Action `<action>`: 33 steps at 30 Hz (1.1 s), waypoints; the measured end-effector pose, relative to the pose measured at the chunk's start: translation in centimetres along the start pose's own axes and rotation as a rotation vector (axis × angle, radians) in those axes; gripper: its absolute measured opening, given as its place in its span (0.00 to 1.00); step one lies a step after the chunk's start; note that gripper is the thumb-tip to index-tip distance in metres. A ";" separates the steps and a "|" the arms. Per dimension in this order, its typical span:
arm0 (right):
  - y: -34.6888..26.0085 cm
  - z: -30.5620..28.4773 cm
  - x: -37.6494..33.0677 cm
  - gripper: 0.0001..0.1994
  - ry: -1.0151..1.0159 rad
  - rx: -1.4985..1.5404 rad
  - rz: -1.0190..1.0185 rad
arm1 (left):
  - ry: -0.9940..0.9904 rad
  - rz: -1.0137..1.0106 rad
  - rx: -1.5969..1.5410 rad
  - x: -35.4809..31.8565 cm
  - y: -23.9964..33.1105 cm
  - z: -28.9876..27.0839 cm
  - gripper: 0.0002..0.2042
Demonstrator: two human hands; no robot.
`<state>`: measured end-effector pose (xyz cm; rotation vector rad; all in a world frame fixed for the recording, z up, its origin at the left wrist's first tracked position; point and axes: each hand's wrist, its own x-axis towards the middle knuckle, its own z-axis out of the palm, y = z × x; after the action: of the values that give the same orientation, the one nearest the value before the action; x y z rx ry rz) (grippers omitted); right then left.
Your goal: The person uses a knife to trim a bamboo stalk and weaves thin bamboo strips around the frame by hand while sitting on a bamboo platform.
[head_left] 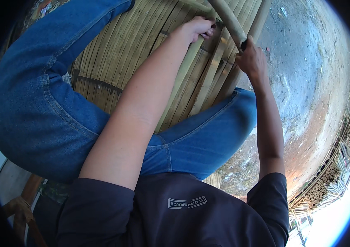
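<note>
My left hand is closed round the upper part of a long pale-green bamboo strip, which runs down toward my lap. Further right, my right hand is closed in a fist at the lower end of a thick bamboo pole. A small black piece shows at the top of that fist. The rest of what the fingers grip is hidden, and whether they also hold the pole I cannot tell. Beneath both hands lies a slatted bamboo platform, with a loose flat bamboo slat beside the strip.
My jeans-clad legs are bent on either side of the strip. Past the platform's right edge is bare, dusty ground. Stacked bamboo poles line the far right. At lower left stands a brown wooden frame.
</note>
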<state>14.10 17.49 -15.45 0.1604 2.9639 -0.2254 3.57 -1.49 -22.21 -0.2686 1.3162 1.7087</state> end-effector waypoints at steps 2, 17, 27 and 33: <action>-1.8 -2.8 0.4 0.20 0.144 0.104 0.058 | 0.099 0.057 0.029 -0.2 -0.4 -0.6 0.15; 0.7 -1.2 1.9 0.20 0.091 0.027 0.028 | 0.066 0.030 -0.006 -0.3 -0.2 -0.3 0.16; 0.6 -1.2 -1.1 0.20 0.219 0.331 0.025 | 0.035 0.071 -0.058 -0.2 -0.3 0.4 0.17; 1.4 -2.6 -2.7 0.19 0.227 0.385 0.057 | 0.144 0.157 0.042 -1.3 -1.2 1.0 0.20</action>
<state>16.48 19.06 -12.62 0.3376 3.0957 -0.8205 5.53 -1.39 -21.69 -0.2740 1.5109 1.8181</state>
